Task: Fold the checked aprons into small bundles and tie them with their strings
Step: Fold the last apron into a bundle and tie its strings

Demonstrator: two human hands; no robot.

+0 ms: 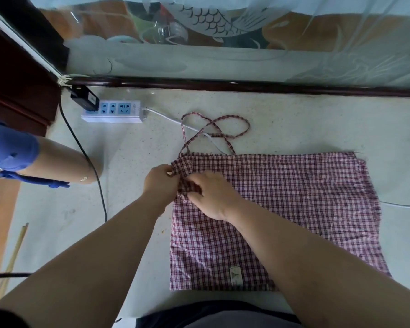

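A red-and-white checked apron (294,204) lies folded flat on the pale floor, a small label near its front edge. Its strings (217,129) loop loosely on the floor beyond the apron's far left corner. My left hand (160,181) pinches the apron's left edge near that corner. My right hand (211,195) lies just beside it on the cloth, fingers curled into a bunched fold of the fabric.
A white power strip (114,112) with a black adapter and cables sits at the far left by a dark wooden door frame. Another person's leg (64,162) is at the left. A glass panel with a fish pattern (223,24) stands behind. A thin stick (14,256) lies at left.
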